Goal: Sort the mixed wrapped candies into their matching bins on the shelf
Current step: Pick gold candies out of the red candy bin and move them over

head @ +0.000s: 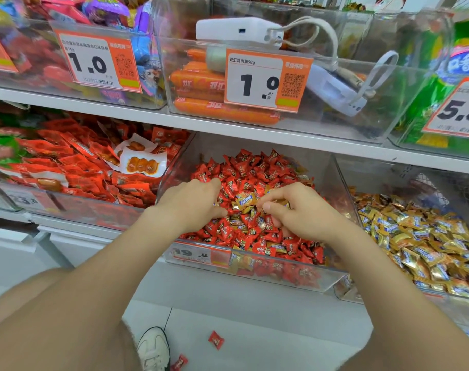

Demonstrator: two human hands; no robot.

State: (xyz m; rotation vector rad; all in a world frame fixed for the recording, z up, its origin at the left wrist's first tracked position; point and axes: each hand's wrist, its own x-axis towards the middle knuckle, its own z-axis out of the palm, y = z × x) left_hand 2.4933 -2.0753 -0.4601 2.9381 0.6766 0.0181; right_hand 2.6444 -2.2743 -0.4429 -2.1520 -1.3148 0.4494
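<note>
Both hands reach into the clear bin [281, 275] of red candies [254, 167]: right hand [299, 216] fingers pinch gold-wrapped candies [281, 202], left hand [192, 203] fingers curl downward, grip unclear

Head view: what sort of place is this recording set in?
Most likely a snack shop's pick-and-mix aisle: clear bins on a white shelf, orange price tags clipped to their fronts, and loose heaps of red candies and gold candies.
</note>
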